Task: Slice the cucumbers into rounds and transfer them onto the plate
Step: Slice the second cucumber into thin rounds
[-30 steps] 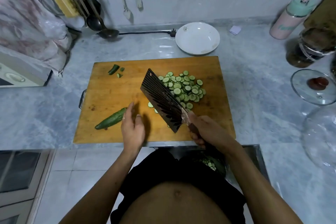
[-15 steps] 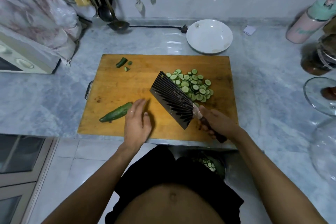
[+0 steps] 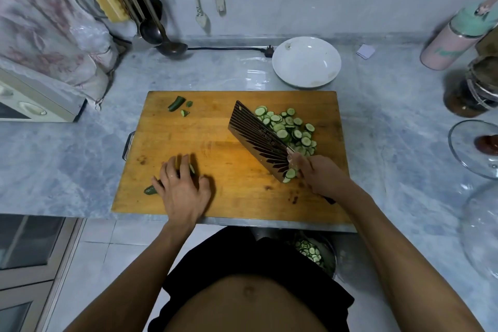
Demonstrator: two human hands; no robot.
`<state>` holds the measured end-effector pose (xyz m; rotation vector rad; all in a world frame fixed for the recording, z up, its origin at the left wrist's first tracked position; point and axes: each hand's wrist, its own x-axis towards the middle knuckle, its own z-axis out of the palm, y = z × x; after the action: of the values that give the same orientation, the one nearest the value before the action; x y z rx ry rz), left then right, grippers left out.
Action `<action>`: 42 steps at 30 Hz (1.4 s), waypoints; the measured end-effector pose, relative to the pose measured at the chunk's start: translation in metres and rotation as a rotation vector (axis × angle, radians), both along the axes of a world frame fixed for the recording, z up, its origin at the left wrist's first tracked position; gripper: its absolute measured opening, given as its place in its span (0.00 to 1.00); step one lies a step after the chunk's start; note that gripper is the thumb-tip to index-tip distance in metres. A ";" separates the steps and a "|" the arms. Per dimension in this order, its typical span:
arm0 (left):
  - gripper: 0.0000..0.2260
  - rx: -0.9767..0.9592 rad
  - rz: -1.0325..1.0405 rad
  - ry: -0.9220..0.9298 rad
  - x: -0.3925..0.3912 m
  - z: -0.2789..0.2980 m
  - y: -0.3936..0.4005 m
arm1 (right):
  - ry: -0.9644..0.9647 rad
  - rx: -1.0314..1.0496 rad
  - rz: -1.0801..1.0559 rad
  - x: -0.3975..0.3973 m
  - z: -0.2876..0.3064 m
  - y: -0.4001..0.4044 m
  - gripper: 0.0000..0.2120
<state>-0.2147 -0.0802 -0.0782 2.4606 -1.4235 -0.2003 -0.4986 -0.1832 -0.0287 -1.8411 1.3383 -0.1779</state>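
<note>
Setting: a grey marbled counter (image 3: 390,121) against a pale wall, with a wooden cutting board (image 3: 215,143) lying at its front edge.
Left hand (image 3: 180,188): laid palm down over the uncut cucumber (image 3: 149,190) near the board's front left corner, fingers spread and bent over it, thumb out to the right. Whether the fingers clasp the cucumber or only press on it cannot be told.
Right hand (image 3: 320,178): fingers wrapped round the handle of the cleaver (image 3: 258,140), wrist low over the board's front right part.
Cleaver: dark, ribbed blade tilted, its flat face turned left, running from the hand back toward the middle of the board, with the pile just to its right.
Cucumber slices (image 3: 291,129): a loose heap of thin rounds, pale centres with green rims, on the right half of the board. A few rounds lie at the blade's near end, beside the right hand.
Uncut cucumber: only its dark green tip shows left of the hand and a cut pale end between the fingers.
Offcuts (image 3: 176,103): a stem end and two small bits near the board's back left corner.
Plate (image 3: 306,62): white, on the counter just behind the board, apart from the slices.
</note>
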 end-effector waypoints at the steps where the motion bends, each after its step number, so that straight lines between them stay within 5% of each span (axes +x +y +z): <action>1: 0.30 0.006 0.012 0.013 0.000 -0.001 0.002 | 0.006 -0.002 0.001 0.001 0.001 -0.002 0.30; 10: 0.27 -0.054 -0.123 0.224 0.033 0.006 0.006 | -0.180 0.087 -0.064 0.014 -0.003 0.023 0.27; 19: 0.15 -0.126 -0.300 0.221 -0.006 -0.004 -0.027 | -0.003 -0.004 -0.001 0.058 0.004 0.048 0.25; 24: 0.15 -0.261 -0.301 0.244 -0.010 -0.024 -0.023 | -0.115 0.408 -0.093 0.066 0.015 0.052 0.20; 33: 0.12 -0.352 -0.128 0.347 -0.017 -0.018 -0.029 | -0.268 0.477 -0.267 0.076 0.016 0.065 0.29; 42: 0.15 -0.324 -0.130 0.366 -0.013 -0.023 -0.034 | -0.152 0.288 -0.129 0.084 0.030 0.073 0.35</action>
<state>-0.2273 -0.1140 -0.1011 1.9550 -1.3338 -0.3919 -0.4145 -0.1100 0.0016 -1.4739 1.3029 -0.1796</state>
